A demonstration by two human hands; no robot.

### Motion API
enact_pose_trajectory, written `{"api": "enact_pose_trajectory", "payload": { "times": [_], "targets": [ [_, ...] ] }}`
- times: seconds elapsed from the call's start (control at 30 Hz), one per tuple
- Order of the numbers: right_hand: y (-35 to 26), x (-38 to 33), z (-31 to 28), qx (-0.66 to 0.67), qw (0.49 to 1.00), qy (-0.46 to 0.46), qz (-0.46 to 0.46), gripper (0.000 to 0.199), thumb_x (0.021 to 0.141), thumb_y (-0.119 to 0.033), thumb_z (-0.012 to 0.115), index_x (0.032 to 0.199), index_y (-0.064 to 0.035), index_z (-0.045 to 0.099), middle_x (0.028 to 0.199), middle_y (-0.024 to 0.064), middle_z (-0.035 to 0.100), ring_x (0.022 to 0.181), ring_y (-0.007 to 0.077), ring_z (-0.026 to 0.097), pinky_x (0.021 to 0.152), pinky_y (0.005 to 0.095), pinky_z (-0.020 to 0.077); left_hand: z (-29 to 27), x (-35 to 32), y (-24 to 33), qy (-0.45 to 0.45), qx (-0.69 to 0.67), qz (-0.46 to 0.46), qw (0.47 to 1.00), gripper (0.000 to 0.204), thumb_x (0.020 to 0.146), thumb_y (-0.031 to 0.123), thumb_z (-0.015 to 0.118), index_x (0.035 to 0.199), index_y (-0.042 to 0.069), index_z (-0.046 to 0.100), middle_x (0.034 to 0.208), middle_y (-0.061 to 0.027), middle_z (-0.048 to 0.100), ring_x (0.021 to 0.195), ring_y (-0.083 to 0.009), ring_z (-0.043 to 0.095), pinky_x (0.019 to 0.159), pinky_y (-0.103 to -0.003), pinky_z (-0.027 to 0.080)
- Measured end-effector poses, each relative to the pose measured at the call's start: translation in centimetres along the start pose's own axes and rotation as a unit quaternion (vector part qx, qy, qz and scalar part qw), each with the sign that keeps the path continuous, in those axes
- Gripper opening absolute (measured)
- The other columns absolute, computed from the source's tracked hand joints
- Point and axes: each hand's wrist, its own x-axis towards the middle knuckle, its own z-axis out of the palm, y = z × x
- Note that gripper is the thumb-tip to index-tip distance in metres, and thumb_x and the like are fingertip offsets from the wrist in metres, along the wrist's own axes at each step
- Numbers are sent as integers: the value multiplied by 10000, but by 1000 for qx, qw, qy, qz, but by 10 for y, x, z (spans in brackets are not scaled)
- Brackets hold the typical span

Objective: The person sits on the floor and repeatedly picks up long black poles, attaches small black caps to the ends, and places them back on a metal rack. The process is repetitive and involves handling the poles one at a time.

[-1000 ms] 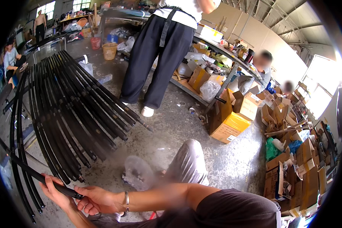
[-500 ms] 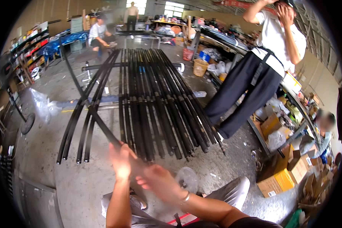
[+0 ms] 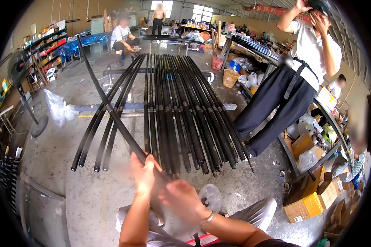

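Note:
A long black pole (image 3: 123, 130) slants from near my body up to the far left. My left hand (image 3: 143, 175) is wrapped around it close to its near end, thumb along the top. Beside that lower end is my right hand (image 3: 183, 201), smeared by motion, with a bracelet on the wrist; its grip cannot be made out. Beyond my hands lies a row of similar black poles (image 3: 167, 127), side by side on supports. Several more poles (image 3: 95, 128) form a separate group to the left, and the held pole crosses over them.
A person in dark trousers (image 3: 272, 99) stands right of the row, hands raised to the head. Farther back, one person sits and another stands. Cartons (image 3: 305, 203) lie at lower right by a loaded shelf (image 3: 290, 152). A standing fan (image 3: 22, 88) is at left, near a plastic bag (image 3: 55, 108).
My view has turned slightly left, so the scene sits farther right. Another person shows behind the right shelf. My left hand keeps its hold on the pole; the right remains blurred near its end.

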Motion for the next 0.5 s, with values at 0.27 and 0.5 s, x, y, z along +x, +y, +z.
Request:
{"api": "enact_pose_trajectory", "payload": {
  "times": [0.27, 0.5],
  "targets": [
    [0, 10, -7, 117, 988, -55, 86, 223, 890, -249, 616, 1000, -72, 539, 926, 95, 647, 801, 211, 648, 679, 300, 536, -8, -1, 5, 1, 0, -8, 1000, 99, 864, 37, 509, 910, 45, 421, 620, -34, 475, 417, -134, 477, 400, -242, 379],
    [1, 5, -11, 30, 999, 16, -36, 186, 867, -149, 644, 925, -79, 482, 872, 101, 637, 739, 158, 644, 640, 274, 562, 10, -8, 1, -6, 2, -44, 999, 110, 863, 86, 539, 913, 59, 444, 601, -7, 479, 495, -103, 478, 473, -241, 395]
  ]
}}
